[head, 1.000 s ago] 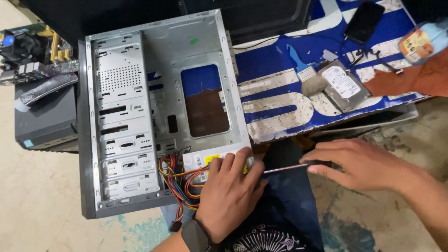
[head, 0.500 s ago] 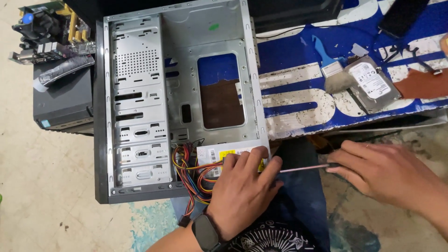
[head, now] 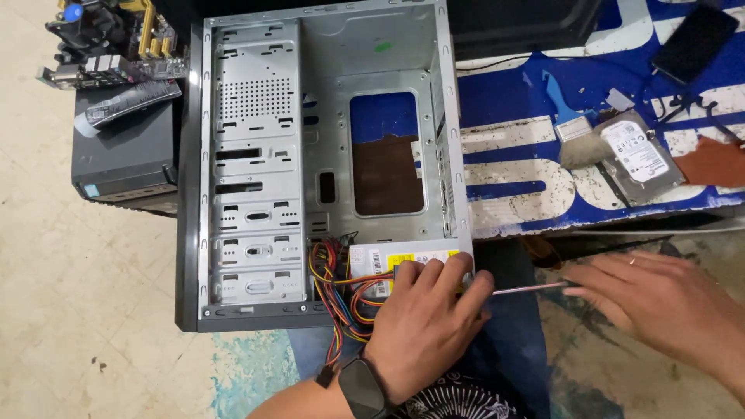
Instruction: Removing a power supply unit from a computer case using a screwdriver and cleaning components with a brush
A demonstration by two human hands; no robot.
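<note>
An open grey computer case lies flat on the floor in front of me, its drive bays on the left. At its near right corner sits a silver power supply with a bundle of coloured wires. My left hand, with a dark watch on the wrist, rests on the power supply. My right hand grips the handle of a long screwdriver. The shaft points left at the case's rear edge beside my left fingers.
A hard drive and a small brush lie on a blue and white board to the right. A black phone is at the top right. A black box and a motherboard sit at the upper left.
The view has shifted so the case sits more to the right and nearer. Both hands stay at the power supply corner, the screwdriver still pointing at the case's rear edge.
</note>
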